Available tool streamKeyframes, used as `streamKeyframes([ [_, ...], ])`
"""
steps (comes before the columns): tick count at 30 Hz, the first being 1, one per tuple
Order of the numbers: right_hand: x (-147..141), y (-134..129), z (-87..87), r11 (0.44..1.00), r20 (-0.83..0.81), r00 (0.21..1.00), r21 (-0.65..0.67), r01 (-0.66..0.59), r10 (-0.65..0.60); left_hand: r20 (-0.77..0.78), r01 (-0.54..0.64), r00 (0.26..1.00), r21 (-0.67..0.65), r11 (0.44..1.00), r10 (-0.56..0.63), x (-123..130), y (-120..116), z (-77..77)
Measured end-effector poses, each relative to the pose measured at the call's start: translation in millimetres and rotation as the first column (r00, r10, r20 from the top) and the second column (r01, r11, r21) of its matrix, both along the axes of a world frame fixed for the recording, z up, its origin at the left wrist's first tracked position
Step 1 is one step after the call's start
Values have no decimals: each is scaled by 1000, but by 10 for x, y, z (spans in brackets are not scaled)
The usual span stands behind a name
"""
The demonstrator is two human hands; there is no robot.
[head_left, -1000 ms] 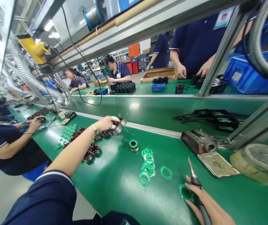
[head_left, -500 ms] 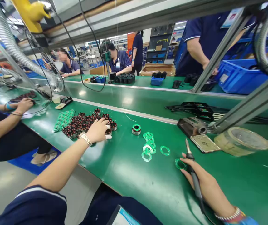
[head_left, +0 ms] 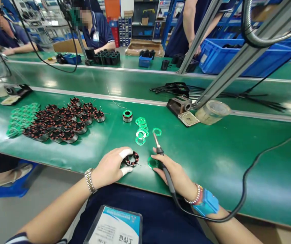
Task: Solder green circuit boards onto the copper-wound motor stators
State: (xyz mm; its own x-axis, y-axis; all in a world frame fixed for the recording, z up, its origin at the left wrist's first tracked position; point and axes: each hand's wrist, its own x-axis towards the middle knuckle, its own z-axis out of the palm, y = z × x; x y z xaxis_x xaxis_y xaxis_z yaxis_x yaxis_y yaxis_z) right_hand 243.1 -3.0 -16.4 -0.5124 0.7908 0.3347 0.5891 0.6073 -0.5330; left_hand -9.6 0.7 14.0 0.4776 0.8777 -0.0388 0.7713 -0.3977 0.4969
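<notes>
Stator [head_left: 135,158] is now brought near the desk [head_left: 211,159] edge, gripped by the left hand [head_left: 108,166]; iron [head_left: 167,176] and ring [head_left: 149,163] are gripped by the right hand [head_left: 178,173]; both parts are thus placed close together.

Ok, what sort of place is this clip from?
Probably a motor or electronics assembly line in a factory: copper-wound cores lie massed beside green circuit boards on a long workbench, the right hand holds a soldering iron, and people in navy shirts sit or stand opposite.
</notes>
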Motion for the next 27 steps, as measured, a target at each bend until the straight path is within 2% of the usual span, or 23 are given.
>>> streamKeyframes([
  [3, -40, -33, -45, 1000, -56, 998, 3, -2, 2, 45, -43, 998, 28, 999, 41, -181, -84, -138],
  [6, -59, -36, -33, 1000, -90, 996, -4, 0, 0, -76, -29, 996, 114, 993, 38, -332, -97, -242],
  [8, -91, -39, 13, 1000, -124, 992, 9, -7, 8, -133, 8, 991, 141, 990, 11, -298, -68, -271],
  [10, -151, -50, 75, 1000, -159, 987, 30, -4, 9, -120, 22, 993, 138, 990, -5, -170, -11, -273],
  [14, -301, -82, 171, 998, -200, 980, 61, 34, -21, 61, 8, 998, 82, 997, -14, 96, 96, -259],
  [16, -346, -89, 188, 997, -229, 973, 69, 42, -25, 172, -30, 985, 47, 998, 22, 151, 96, -260],
  [19, -350, -92, 191, 998, -283, 958, 41, 55, -42, 331, -110, 937, -29, 993, 114, 160, 24, -267],
  [22, -315, -108, 193, 996, -342, 935, -36, 83, -90, 501, -116, 851, -110, 987, 156, 175, -85, -262],
  [25, -297, -139, 187, 991, -363, 923, -96, 95, -124, 601, -137, 787, -57, 989, 143, 251, -188, -240],
  [27, -296, -157, 172, 992, -342, 933, -85, 89, -113, 565, -174, 816, 36, 984, 124, 317, -239, -224],
])
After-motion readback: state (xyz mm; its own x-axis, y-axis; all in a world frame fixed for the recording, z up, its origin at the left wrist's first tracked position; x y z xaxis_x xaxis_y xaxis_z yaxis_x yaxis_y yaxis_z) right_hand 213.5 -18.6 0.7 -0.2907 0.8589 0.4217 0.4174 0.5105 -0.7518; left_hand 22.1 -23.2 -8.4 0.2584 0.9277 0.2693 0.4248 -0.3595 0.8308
